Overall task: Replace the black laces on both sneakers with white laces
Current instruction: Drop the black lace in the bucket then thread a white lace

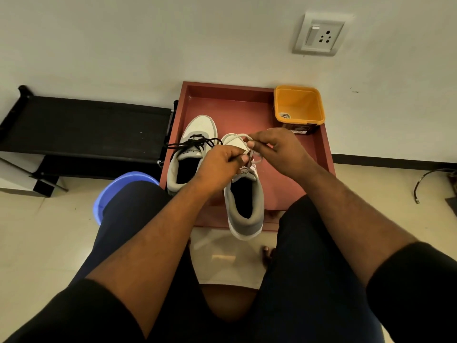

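Right sneaker point(244, 194): centre frame, heel toward the viewer and overhanging the near edge of the red tray point(319, 154). No black lace visible on it. White lace point(238, 137) shows at the tongue area, one loop arcing over the toe, more loops between the hands. How many eyelets are threaded: cannot tell, hands cover them.
Left sneaker point(190, 149): just left of the other, touching or nearly so. Black lace point(195, 142) is in its eyelets, ends splayed loose to both sides.
Left hand point(218, 167): grip clenched on the white lace, thumb + forefinger pinching a strand above the right sneaker's tongue.
Right hand point(279, 149): grip likewise grasping the white lace, pinching a loop a little higher and farther from the viewer.
Step in hand (judgement): tying off or tightening the white lace on the right sneaker.
Progress (judgement): approx. halfway. One shoe swapped or nearly so; left sneaker not yet started, black lace to come out, white to go in.
Spare lace: pale coil in the bottom of the yellow tub point(299, 105), upper right corner of the tray; prob. the 2nd white lace, too small to confirm.
Edges: tray has a raised lip on far and side walls; tray backs onto the wall. Black rack point(86, 125) abuts tray at left of frame. Blue bucket point(116, 189) by the person's left knee.
Open room: bare tray floor beyond the toes and to the right of the shoes, up to the tub. Knees flank the near edge, so the forearms work in the gap between them. Bare floor, lower centre.
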{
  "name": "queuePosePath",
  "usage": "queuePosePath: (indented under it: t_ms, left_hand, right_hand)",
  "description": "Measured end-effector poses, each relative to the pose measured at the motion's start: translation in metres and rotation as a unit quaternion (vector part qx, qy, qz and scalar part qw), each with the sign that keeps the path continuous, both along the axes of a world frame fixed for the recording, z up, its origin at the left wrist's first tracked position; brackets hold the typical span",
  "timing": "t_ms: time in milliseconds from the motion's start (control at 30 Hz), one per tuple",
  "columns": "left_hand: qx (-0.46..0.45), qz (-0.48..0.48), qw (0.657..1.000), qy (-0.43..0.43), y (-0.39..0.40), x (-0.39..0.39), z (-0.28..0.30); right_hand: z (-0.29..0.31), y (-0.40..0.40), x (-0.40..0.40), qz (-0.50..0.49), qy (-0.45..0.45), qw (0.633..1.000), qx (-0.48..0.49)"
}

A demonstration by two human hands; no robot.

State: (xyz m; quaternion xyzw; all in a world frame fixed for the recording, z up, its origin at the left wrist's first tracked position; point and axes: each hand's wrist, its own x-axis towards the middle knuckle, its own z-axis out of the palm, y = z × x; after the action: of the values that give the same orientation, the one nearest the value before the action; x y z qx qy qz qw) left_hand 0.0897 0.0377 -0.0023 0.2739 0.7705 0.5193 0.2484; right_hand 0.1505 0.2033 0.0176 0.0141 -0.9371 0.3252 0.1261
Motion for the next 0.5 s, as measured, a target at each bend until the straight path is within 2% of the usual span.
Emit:
queuePosePath:
  t_ms: [67, 167, 233, 333, 500]
  left_hand:
    - [0.023, 0.035, 0.999, -0.014, 0.001, 0.001, -0.001]
    - [0.059, 0.081, 0.994, -0.036, 0.000, 0.005, 0.000]
    - [0.073, 0.095, 0.993, -0.024, 0.000, 0.008, 0.001]
    - [0.083, 0.093, 0.992, 0.009, -0.001, 0.010, 0.000]
    - [0.066, 0.100, 0.992, 0.038, -0.001, 0.009, -0.002]
  right_hand:
    - [0.000, -0.007, 0.001, -0.028, -0.053, 0.994, -0.090]
    - [-0.003, -0.018, 0.001, -0.066, -0.072, 0.964, -0.247]
    - [-0.005, -0.023, 0.002, -0.100, -0.080, 0.944, -0.303]
    - [-0.009, -0.026, 0.002, -0.120, -0.089, 0.926, -0.347]
    - [-0.007, -0.020, 0.008, -0.061, -0.120, 0.935, -0.328]
